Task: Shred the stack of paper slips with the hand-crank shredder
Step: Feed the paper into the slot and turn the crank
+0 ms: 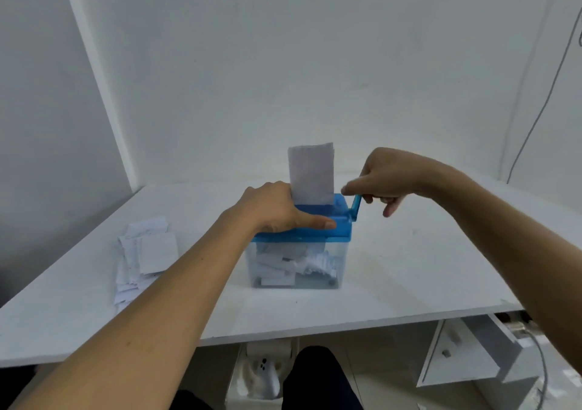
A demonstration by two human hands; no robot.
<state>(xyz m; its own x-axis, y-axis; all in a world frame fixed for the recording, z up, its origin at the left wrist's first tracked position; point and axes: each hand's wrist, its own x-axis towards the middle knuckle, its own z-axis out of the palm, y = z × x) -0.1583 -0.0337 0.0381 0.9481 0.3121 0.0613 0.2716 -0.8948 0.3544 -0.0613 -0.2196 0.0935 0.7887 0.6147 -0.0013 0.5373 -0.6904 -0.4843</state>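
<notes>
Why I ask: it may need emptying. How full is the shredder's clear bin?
Largely full. Through the clear bin, white shreds reach from its floor nearly to the blue lid, with loose gaps between them.

A head-worn wide-angle camera looks forward and down, near the shredder on the table.

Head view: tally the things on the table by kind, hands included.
Hand-crank shredder: 1
Slip standing in its slot: 1
Pile of loose slips: 1
Hands: 2, left hand holding the shredder top, right hand pinching the crank
Total: 5
</notes>
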